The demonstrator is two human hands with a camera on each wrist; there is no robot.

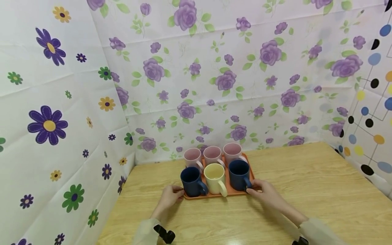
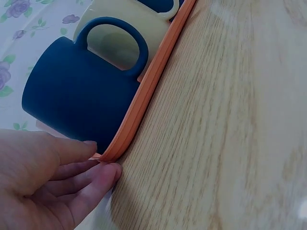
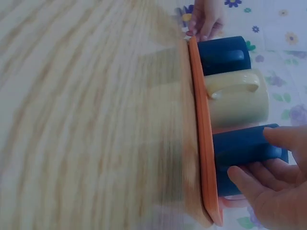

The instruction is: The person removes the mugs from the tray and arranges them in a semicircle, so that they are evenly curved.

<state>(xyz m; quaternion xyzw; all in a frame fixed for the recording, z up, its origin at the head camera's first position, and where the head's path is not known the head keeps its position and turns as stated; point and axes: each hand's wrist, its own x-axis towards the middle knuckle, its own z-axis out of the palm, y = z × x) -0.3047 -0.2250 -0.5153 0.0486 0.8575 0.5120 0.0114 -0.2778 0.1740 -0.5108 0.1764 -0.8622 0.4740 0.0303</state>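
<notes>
An orange tray (image 1: 214,196) carries two rows of mugs. Its front row has a dark blue mug (image 1: 190,183) on the left, a cream mug (image 1: 214,178) in the middle and another dark blue mug (image 1: 239,175) on the right. Pinched between the thumb and fingers of my left hand (image 2: 53,177) is the tray's front left corner, close beside the left blue mug. At the other end, my right hand (image 1: 267,194) holds the right blue mug by its handle, thumb and fingers on either side of it in the right wrist view.
Behind the front row stand three pink mugs (image 1: 212,153), partly hidden by it. The light wooden table (image 1: 306,183) backs onto a cloth with purple roses (image 1: 226,80). Flowered cloth (image 1: 49,126) hangs at the left, dotted cloth at the right.
</notes>
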